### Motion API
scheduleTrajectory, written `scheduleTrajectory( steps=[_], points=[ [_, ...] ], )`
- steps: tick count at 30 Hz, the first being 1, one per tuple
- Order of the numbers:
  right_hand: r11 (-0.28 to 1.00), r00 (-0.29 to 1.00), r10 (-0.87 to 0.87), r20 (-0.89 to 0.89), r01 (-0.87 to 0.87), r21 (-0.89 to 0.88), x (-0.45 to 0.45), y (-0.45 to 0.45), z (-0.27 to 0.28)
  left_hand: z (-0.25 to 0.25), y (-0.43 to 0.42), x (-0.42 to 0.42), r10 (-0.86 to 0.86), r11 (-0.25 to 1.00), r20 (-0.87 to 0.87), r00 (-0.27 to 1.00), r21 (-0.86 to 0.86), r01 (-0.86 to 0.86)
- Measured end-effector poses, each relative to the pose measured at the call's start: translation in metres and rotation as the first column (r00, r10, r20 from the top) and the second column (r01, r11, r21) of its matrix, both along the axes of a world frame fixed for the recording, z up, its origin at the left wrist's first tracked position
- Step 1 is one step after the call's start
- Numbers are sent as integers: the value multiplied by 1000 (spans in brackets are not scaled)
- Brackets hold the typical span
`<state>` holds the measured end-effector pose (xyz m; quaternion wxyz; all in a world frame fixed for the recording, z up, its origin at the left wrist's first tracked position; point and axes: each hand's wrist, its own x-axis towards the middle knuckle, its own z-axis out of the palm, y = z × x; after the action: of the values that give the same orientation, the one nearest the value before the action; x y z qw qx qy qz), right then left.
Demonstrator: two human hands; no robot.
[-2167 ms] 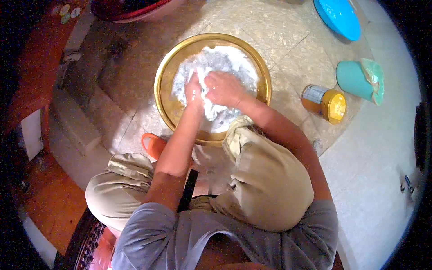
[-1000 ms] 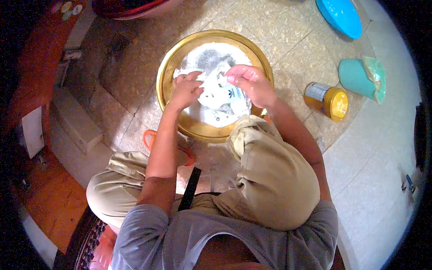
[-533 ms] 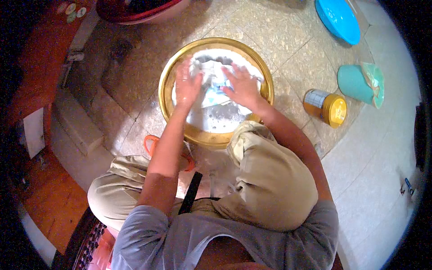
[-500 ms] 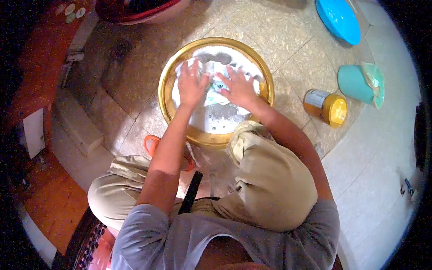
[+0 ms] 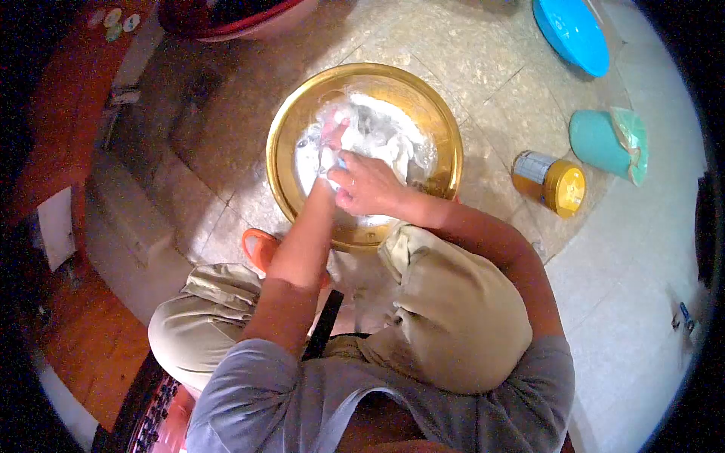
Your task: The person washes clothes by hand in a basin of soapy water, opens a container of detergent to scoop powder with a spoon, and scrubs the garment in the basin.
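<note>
A gold-coloured metal basin [image 5: 273, 155] stands on the floor before me, holding soapy water and a wet white cloth [image 5: 389, 151]. My left hand [image 5: 334, 134] reaches down into the suds at the left of the cloth. Foam and wet fabric cover its fingers, so their grip is hidden. Across my left wrist lies my right hand [image 5: 368, 186], its fingers curled round a bunched part of the cloth near the basin's middle.
Right of the basin are a jar with a yellow lid [image 5: 547, 183] and a teal bucket [image 5: 600, 142]. A blue basin [image 5: 574, 38] is at the upper right, a red-rimmed tub [image 5: 242, 26] at the upper left. An orange slipper [image 5: 260, 248] shows by my left leg.
Both hands were spread flat on the cloth. Now my left hand is down in the suds, and my right hand has moved left and closed on the cloth, which is bunched up.
</note>
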<state>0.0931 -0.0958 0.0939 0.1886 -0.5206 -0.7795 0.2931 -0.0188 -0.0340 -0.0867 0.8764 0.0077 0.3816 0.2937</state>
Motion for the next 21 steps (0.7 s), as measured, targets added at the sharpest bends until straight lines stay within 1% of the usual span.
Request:
scheduleTrajectory(
  steps=[2, 3, 4, 5, 6, 7, 8, 9, 10, 11, 12, 13, 14, 15, 16, 17, 18, 19, 20, 21],
  points=[
    [995, 998, 47, -49, -42, 95, 3, 4, -17, -29, -28, 5, 111, 994, 116, 987, -17, -110],
    [973, 991, 91, 98, -68, -221, 11, 15, -23, -25, -41, 8, 172, 985, 168, 971, -33, -168],
    [986, 996, -12, 93, 28, -167, 21, 21, -41, -22, -49, 10, 217, 976, 136, 967, -32, -214],
    [986, 989, -120, 85, 129, -110, 35, 24, -59, -7, -54, 15, 260, 966, 103, 960, -27, -259],
    [974, 978, -174, 115, 188, -123, 51, 27, -62, 50, -43, 24, 287, 958, -12, 958, 1, -287],
    [960, 963, -228, 144, 248, -134, 65, 29, -65, 82, -36, 29, 312, 950, -127, 942, 34, -310],
    [941, 934, -281, 222, 314, -129, 71, 29, -70, 77, -29, 26, 332, 941, -178, 926, 132, -312],
    [954, 931, -276, 238, 297, -53, 70, 27, -68, 111, -19, 27, 348, 931, -357, 867, 239, -275],
    [960, 926, -276, 258, 279, 27, 71, 26, -65, 105, -10, 16, 318, 887, -580, 750, 461, -19],
    [959, 918, -281, 278, 260, 111, 72, 27, -62, 97, 3, 5, 347, 768, -748, 566, 573, 286],
    [956, 917, -261, 302, 204, 209, 69, 22, -66, 92, 5, 2, 424, 657, -840, 340, 543, 523],
    [980, 912, -173, 371, 124, 153, 68, 15, -68, 86, 3, -1, 524, 541, -846, 102, 423, 727],
    [994, 898, -83, 432, 47, 94, 68, 9, -71, 83, 2, -3, 639, 432, -761, -115, 231, 872],
    [999, 874, 10, 485, -31, 35, 69, 9, -75, 80, 2, -5, 547, 399, -821, -165, 83, 913],
    [1000, 887, 24, 462, -20, -14, 73, 14, -79, 77, 2, -6, 454, 350, -862, -225, -59, 935],
    [986, 901, -41, 433, 106, -126, 75, 23, -84, 71, 4, -6, 360, 286, -886, -291, -192, 939],
    [944, 905, -111, 411, 225, -240, 76, 31, -91, 43, 10, -15, 192, 307, -974, -118, -54, 950],
    [874, 901, -178, 396, 330, -357, 76, 33, -99, 29, 7, -15, 153, 428, -987, 39, 102, 898],
    [875, 892, -407, 197, 443, -196, 75, 26, -117, 21, 6, -14, 140, 544, -970, 200, 244, 803],
    [875, 914, -401, 52, 400, -274, 72, 26, -119, 28, 10, -13, 157, 652, -924, 349, 363, 666]
  ],
)
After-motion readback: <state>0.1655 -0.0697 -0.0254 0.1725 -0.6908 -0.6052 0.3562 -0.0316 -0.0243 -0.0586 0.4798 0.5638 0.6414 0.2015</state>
